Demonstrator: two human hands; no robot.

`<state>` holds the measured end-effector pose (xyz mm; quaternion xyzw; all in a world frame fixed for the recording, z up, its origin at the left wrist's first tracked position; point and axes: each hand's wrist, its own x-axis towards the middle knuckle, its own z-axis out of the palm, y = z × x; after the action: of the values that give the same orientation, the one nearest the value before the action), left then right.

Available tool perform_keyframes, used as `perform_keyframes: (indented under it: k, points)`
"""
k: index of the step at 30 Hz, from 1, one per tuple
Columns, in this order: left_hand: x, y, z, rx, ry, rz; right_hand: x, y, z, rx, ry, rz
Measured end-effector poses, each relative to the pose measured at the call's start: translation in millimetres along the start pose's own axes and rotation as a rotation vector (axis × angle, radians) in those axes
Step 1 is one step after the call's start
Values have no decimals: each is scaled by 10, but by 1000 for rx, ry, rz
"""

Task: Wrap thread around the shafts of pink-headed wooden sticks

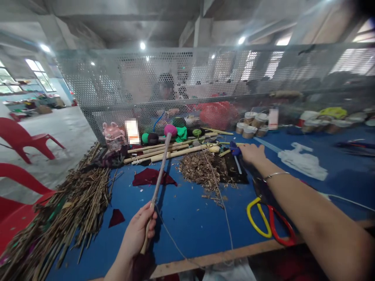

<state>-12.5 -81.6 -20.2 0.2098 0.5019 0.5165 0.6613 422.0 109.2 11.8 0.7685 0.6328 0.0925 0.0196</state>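
Note:
My left hand (137, 233) is closed round the lower end of a long thin stick (159, 175), which points away from me. The stick's far tip carries a magenta ball (170, 130). A thin string (172, 240) trails from the stick near my fingers towards the table's front edge. My right hand (252, 153) reaches far forward and is closed on a blue-handled tool (235, 150) lying by a dark mat. A bracelet (274, 175) circles that wrist.
A blue table (193, 218) holds a pile of wood shavings (202, 169), bamboo rods (172, 150), a heap of twigs (73, 207) at left, dark red cloth pieces (150, 177) and yellow-and-red scissors (271, 220). Behind a perforated screen (123, 78) sits another person. Red chairs (20, 138) stand at left.

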Motion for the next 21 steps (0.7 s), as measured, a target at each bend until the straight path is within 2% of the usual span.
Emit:
perform_keyframes:
  k: [4,7,9,11,12,13,15,18,21]
  points:
    - [11,2,4,16,-20,0,81,-11,47,-5,-73,14]
    - [4,18,26,22,-11,7,63,-72,-111,5,-70,34]
    - [-10,31,50,29,-14,13,-58,-286,-282,31,-26,7]
    - [-20,41,74,51,-21,25,-321,-681,-450,147,-2,-147]
    - [-21,43,83,68,-19,34,-511,-930,-518,386,3,-278]
    - [-18,43,89,89,-11,48,-733,-1196,-569,664,-60,-404]
    - [-8,34,87,145,5,77,-1217,-1720,-613,1139,-367,-486]
    - [-1,23,69,225,6,105,-1802,-2317,-571,1497,-698,-390]
    - [-13,37,69,241,6,120,-2033,-2568,-518,1731,-922,-285]
